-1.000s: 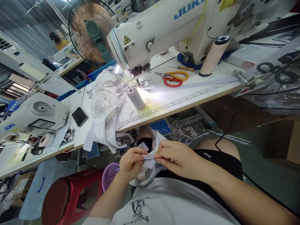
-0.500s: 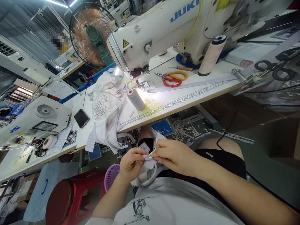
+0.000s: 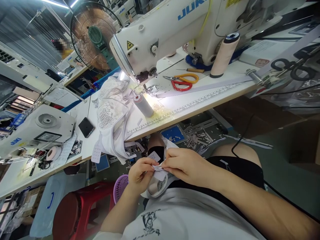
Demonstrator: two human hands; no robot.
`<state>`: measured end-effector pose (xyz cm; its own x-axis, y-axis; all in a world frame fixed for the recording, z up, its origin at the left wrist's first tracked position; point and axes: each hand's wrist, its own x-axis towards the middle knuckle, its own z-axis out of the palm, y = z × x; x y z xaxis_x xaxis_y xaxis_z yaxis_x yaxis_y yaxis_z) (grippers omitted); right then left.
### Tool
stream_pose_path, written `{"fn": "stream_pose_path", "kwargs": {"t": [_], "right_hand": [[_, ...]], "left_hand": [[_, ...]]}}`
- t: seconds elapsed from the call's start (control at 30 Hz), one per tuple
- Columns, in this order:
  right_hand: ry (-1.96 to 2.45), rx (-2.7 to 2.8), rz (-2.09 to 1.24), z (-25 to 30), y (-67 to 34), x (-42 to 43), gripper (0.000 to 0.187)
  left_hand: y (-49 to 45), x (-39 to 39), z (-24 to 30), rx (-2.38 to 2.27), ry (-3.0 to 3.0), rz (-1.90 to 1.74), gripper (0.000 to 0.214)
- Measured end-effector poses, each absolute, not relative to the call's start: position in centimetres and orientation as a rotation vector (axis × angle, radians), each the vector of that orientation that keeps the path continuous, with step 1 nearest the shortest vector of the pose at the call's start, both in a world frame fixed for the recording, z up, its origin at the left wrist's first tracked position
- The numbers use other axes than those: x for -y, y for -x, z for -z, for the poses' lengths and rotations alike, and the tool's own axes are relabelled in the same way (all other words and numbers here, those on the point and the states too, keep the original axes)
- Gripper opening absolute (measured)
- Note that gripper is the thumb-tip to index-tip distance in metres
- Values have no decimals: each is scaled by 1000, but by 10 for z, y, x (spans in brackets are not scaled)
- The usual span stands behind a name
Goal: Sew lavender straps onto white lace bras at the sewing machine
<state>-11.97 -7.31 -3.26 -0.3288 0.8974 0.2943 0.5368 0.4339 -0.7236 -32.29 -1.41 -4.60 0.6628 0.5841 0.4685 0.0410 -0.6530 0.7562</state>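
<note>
My left hand (image 3: pixel 139 174) and my right hand (image 3: pixel 184 164) meet over my lap, both pinching a small white lace garment piece (image 3: pixel 157 184) with a white label (image 3: pixel 154 156) sticking up behind it. The fingertips of both hands touch on a folded white edge between them. In front of me the white sewing machine (image 3: pixel 160 33) stands on the white table (image 3: pixel 200 103), its lamp lighting the needle area. A grey thread cone (image 3: pixel 143 105) lies tipped on the table near a pile of white lace garments (image 3: pixel 111 116).
Orange and red scissors (image 3: pixel 183 81) and a tall pale thread cone (image 3: pixel 223 55) sit on the table. A black phone (image 3: pixel 86 127) lies left of the pile. A red stool (image 3: pixel 80 213), purple basket (image 3: pixel 120 189), fan (image 3: pixel 93 35) and a second machine (image 3: pixel 37 128) stand at left.
My hands stay together on the white piece with only small finger shifts. The view has drifted slightly, so the table and machine sit a little higher and further left.
</note>
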Motion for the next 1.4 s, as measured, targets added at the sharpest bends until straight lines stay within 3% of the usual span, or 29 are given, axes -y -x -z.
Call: {"fn": "stream_pose_path", "kwargs": {"t": [0.57, 0.97, 1.1, 1.27, 1.4], "right_hand": [[1198, 2007, -642, 31, 119, 75, 29], [1275, 2402, -327, 11, 112, 69, 17], [1137, 2352, -585, 20, 102, 59, 17], [846, 1923, -1115, 55, 94, 52, 18], [742, 1621, -1300, 78, 96, 56, 20]], "left_hand": [[322, 12, 47, -401, -2131, -935, 28], [315, 17, 40, -557, -2049, -751, 18], [306, 19, 36, -795, -1638, -512, 6], [291, 20, 31, -865, -1053, -319, 27], [280, 20, 31, -841, -909, -263, 30]]}}
